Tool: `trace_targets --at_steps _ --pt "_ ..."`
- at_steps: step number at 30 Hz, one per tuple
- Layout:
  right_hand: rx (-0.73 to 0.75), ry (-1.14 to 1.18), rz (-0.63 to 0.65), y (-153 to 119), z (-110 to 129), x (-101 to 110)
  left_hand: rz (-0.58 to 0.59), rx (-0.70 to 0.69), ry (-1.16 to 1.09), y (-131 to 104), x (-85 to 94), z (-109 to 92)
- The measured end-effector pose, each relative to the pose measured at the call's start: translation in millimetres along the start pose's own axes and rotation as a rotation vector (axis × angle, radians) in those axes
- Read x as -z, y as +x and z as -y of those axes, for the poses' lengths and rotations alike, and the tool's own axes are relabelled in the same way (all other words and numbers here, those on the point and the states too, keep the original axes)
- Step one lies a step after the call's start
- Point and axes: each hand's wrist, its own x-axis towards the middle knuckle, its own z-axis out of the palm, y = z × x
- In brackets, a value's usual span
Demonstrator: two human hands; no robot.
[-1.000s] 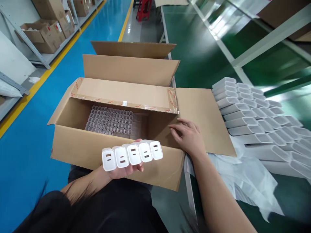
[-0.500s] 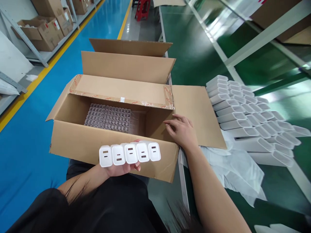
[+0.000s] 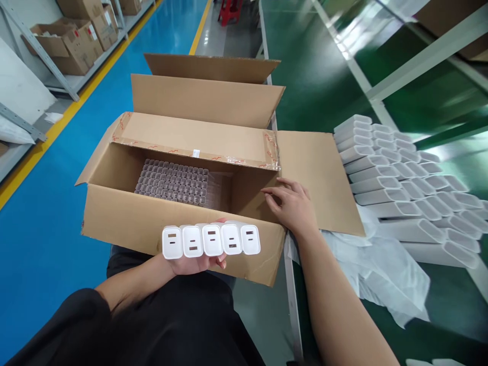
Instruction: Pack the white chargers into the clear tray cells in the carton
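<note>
A row of several white charger housings (image 3: 212,241), each with two port slots in its end face, rests side by side in my left hand (image 3: 196,265). My left hand is closed around them from below, in front of the cardboard box (image 3: 125,211); part of its fingers is hidden behind the row. My right hand (image 3: 293,206) lies over the box's right front corner, next to the side flap (image 3: 320,178). Its fingers are stretched, the thumb apart, with nothing held. Inside the box, rows of small whitish housings (image 3: 171,182) stand packed toward the left and middle.
On the green worktable (image 3: 301,61) at right, long white tubular sleeves (image 3: 404,188) are stacked beside a crumpled white plastic sheet (image 3: 392,274). A shelf with cartons (image 3: 72,48) stands at the far left. A red stool (image 3: 230,11) is at the back.
The whole scene sits slightly further right in the view, apart from small tilt changes. My left hand still holds the row, and my right hand stays at the box corner.
</note>
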Motion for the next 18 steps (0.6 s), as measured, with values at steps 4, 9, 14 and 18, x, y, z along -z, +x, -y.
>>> trace_targets --at_steps 4,9,14,18 --pt "-0.019 0.021 -0.019 -0.5 -0.5 -0.9 0.005 -0.017 0.008 1.7 1.4 1.3" --pt "-0.022 0.032 -0.002 -0.3 0.7 0.4 -0.009 -0.005 0.019 1.0 0.5 0.8" --pt "-0.027 0.035 0.005 1.2 2.8 3.3 -0.022 0.026 -0.023 0.8 -0.1 -0.9" --pt "-0.031 0.037 0.007 1.2 3.0 3.2 -0.007 0.035 -0.037 1.0 4.3 -0.7"
